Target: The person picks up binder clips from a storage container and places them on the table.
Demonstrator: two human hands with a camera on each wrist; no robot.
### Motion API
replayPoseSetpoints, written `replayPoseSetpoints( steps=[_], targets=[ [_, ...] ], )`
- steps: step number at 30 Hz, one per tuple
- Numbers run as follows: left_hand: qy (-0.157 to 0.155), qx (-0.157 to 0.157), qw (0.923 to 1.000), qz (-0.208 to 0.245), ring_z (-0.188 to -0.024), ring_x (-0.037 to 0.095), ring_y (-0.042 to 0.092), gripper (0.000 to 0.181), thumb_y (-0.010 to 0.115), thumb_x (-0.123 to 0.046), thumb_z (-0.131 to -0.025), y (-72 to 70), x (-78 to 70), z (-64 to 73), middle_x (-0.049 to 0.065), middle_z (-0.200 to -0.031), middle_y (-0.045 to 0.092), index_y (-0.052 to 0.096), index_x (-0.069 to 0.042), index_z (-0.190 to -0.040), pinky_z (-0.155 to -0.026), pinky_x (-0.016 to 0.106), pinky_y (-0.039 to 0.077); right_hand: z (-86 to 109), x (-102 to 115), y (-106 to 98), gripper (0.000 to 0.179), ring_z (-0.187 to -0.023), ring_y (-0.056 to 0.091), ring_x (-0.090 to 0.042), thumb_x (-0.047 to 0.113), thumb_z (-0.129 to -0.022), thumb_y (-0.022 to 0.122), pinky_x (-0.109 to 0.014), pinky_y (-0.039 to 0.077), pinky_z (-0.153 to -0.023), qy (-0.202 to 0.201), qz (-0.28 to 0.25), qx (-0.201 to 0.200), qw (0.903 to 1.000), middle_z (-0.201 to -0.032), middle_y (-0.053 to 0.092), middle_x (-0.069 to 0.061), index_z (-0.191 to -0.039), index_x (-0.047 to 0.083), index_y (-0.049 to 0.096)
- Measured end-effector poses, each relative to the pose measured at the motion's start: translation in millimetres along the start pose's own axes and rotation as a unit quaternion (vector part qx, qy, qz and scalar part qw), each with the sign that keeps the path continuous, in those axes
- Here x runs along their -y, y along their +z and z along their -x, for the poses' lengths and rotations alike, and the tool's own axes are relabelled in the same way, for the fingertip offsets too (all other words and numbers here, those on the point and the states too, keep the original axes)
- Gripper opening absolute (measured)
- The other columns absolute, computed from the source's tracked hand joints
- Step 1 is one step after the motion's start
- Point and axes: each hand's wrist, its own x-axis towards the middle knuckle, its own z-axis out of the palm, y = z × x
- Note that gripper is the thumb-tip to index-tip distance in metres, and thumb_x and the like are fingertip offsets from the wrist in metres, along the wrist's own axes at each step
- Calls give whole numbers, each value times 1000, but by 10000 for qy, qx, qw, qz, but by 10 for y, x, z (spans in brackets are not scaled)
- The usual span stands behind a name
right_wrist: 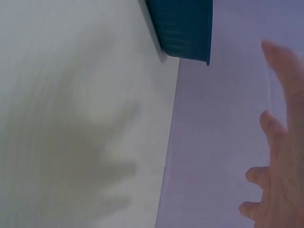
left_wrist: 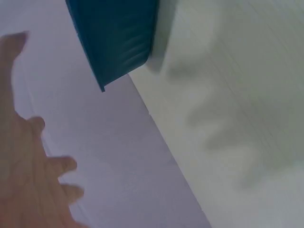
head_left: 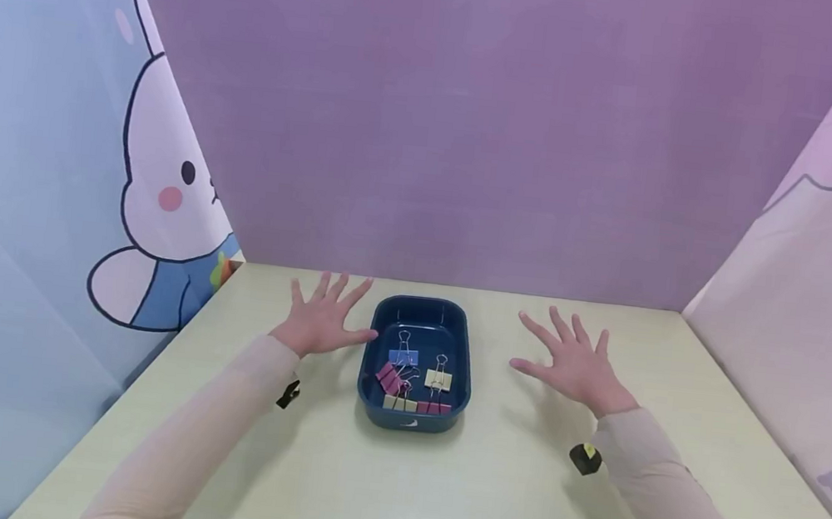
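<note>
A dark blue rectangular tray [head_left: 410,419] stands on the table between the two hands. Several binder clips lie inside it: a blue clip [head_left: 403,357], a pink clip [head_left: 389,378] on its side, a yellow clip [head_left: 439,379], and yellow and pink ones along the near wall. My left hand [head_left: 321,322] hovers left of the tray with fingers spread, its thumb tip overlapping the rim in the head view. To the right of the tray my right hand [head_left: 575,365] is also spread, apart from it. Neither hand holds anything. Both wrist views show the tray's outer side.
The pale table [head_left: 467,507] ends at a purple backdrop [head_left: 473,131] behind the tray. A blue curtain with a cartoon rabbit [head_left: 168,177] hangs on the left, and a light printed curtain [head_left: 815,331] on the right. Hand shadows fall on the tabletop.
</note>
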Motion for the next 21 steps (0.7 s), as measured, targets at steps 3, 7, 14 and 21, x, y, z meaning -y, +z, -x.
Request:
replayPoseSetpoints(
  steps=[3,7,14,21],
  targets=[
    [232,-97,9994,227,-143,45,24,81,53,-58,-91,-40,9,-19,20,-158,20,18,-23,-155,-109,69,20,-7,-33,4,72,-140,16,-56,58,-91,54,-79,-1,-102,-85,-50,-29,9999,-157,17,-25,-152,29,28],
    [314,5,9983,500,-119,36,55,53,59,-32,-94,-69,27,-47,19,-138,51,48,-8,-140,-95,52,48,-6,-68,-1,54,-127,43,-51,36,-96,56,-69,30,-102,-161,-248,122,9995,-145,40,-27,-142,10,45],
    [181,852,9941,645,-106,26,63,30,61,-24,-93,-70,55,-43,11,-122,65,65,-9,-119,-93,47,50,12,-83,-34,38,-99,65,-32,30,-99,50,-49,51,-82,-48,-864,890,9923,-111,67,-15,-127,6,58],
    [817,904,9798,1585,-98,21,64,31,66,-21,-92,-339,-93,26,8,-111,67,63,-11,-121,-85,40,54,33,-91,-4,34,-97,65,-31,25,-99,51,-50,51,-83,-156,-882,948,9915,-106,68,-14,-123,4,60]
  ],
)
